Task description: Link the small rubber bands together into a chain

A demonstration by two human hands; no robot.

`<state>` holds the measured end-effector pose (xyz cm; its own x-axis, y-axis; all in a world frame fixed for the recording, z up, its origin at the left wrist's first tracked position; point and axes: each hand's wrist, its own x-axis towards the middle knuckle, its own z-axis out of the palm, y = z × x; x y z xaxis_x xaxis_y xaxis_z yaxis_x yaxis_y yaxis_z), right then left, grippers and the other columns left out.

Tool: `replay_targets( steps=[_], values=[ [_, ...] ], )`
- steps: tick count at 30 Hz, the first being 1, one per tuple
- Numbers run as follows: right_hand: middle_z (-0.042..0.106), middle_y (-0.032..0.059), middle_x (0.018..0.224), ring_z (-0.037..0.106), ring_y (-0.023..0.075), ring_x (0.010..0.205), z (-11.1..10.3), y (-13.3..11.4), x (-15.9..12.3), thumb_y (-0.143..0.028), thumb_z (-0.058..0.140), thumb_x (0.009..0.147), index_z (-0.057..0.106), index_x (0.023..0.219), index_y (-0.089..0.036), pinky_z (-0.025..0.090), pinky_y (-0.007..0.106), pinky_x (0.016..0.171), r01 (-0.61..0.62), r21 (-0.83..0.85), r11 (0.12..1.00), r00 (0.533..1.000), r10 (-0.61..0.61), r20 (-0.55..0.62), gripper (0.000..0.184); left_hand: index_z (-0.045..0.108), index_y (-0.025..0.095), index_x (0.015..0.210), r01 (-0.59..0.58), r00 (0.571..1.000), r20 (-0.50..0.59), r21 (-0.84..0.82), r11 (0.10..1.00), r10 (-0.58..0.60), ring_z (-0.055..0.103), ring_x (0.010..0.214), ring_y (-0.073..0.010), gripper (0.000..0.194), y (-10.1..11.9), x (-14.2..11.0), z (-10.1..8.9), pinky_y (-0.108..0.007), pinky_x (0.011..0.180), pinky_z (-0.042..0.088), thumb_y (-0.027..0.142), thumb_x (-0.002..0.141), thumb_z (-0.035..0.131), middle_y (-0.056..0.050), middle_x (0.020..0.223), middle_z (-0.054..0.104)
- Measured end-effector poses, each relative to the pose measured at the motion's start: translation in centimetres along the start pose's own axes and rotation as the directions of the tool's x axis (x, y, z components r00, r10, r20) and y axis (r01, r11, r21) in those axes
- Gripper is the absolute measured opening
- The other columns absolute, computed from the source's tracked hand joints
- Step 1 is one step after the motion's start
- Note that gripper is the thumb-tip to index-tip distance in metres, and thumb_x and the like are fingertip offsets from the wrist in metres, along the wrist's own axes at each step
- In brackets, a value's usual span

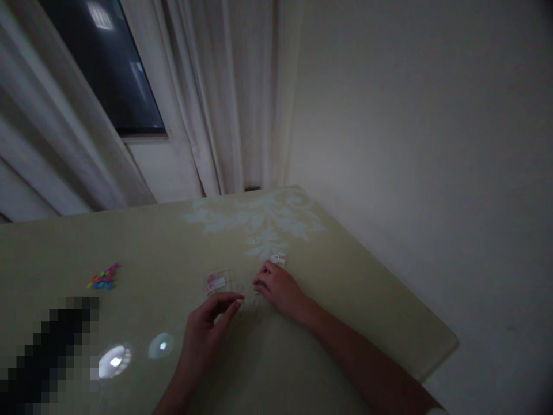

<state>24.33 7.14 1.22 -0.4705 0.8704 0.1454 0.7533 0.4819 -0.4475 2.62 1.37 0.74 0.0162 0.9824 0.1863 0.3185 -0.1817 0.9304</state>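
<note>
My left hand [211, 320] reaches in from the bottom, thumb and forefinger pinched on a tiny pale yellowish piece whose kind I cannot make out. Facing it, my right hand [280, 288] has its fingers curled down at the tabletop; a small yellowish edge shows at the fingertips, too small to name. Just beyond the left hand lies a clear flat case [219, 280] with pink and white bits in it. Small white pieces [279, 258] rest behind the right hand's knuckles. Faint transparent shapes, hard to tell, are on the table between the hands.
The pale, glossy table [354, 288] has a white floral pattern [268, 213] toward its far corner. A heap of small multicoloured pieces [103, 278] lies at the left. Light reflections and a dark pixelated patch are lower left. Curtains [233, 98] and a wall [423, 144] stand behind.
</note>
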Motion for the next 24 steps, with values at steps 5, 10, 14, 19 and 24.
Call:
replay_targets(
  steps=[5,10,14,19,24],
  values=[
    [0.064,0.0112,0.105,0.06,0.0219,0.099,0.5,-0.4,0.1,-0.023,0.063,0.101,0.072,0.101,-0.013,0.049,0.032,0.088,0.024,-0.196,0.98,1.0,-0.026,-0.007,0.014,0.081,0.023,0.093,-0.023,1.0,0.01,0.006,1.0,0.023,0.079,0.084,-0.024,0.022,0.2,0.0,0.1,-0.03,0.074,0.063,0.043,0.086,0.073,-0.006,0.091,0.083],
    [0.064,0.0127,0.103,0.057,0.0235,0.096,1.3,-0.2,0.0,-0.021,0.062,0.096,0.07,0.097,-0.013,0.049,0.034,0.087,0.049,-0.27,0.961,0.998,-0.057,-0.02,0.012,0.082,0.024,0.087,-0.009,1.0,0.011,0.023,1.0,0.009,0.079,0.08,-0.0246,0.02,0.2,0.1,0.0,-0.031,0.074,0.063,0.042,0.084,0.074,-0.006,0.087,0.083],
    [0.063,0.0099,0.101,0.057,0.0222,0.097,1.0,-0.1,-0.1,-0.021,0.064,0.094,0.068,0.094,-0.014,0.048,0.033,0.087,0.035,-0.183,0.982,0.999,-0.037,-0.007,0.008,0.084,0.025,0.086,-0.06,0.998,-0.003,0.021,0.998,0.06,0.079,0.081,-0.0255,0.018,-0.1,0.3,-0.2,-0.033,0.076,0.063,0.04,0.081,0.075,-0.006,0.087,0.084],
    [0.062,0.007,0.102,0.058,0.0198,0.099,0.4,0.0,-0.3,-0.025,0.067,0.095,0.067,0.095,-0.016,0.046,0.03,0.086,0.056,-0.047,0.997,0.998,-0.056,-0.007,0.009,0.083,0.024,0.087,-0.03,1.0,0.001,0.017,0.999,0.03,0.079,0.08,-0.0253,0.019,0.0,0.3,-0.1,-0.032,0.073,0.063,0.04,0.082,0.074,-0.007,0.086,0.084],
    [0.062,0.0087,0.098,0.057,0.0211,0.094,0.8,-0.1,-0.3,-0.022,0.064,0.094,0.068,0.091,-0.015,0.047,0.032,0.084,0.059,-0.144,0.988,0.998,-0.057,0.024,0.009,0.082,0.023,0.085,-0.04,0.999,-0.003,0.011,0.999,0.04,0.078,0.079,-0.0245,0.019,0.0,0.3,0.1,-0.031,0.072,0.063,0.04,0.081,0.075,-0.006,0.084,0.083]
  ],
)
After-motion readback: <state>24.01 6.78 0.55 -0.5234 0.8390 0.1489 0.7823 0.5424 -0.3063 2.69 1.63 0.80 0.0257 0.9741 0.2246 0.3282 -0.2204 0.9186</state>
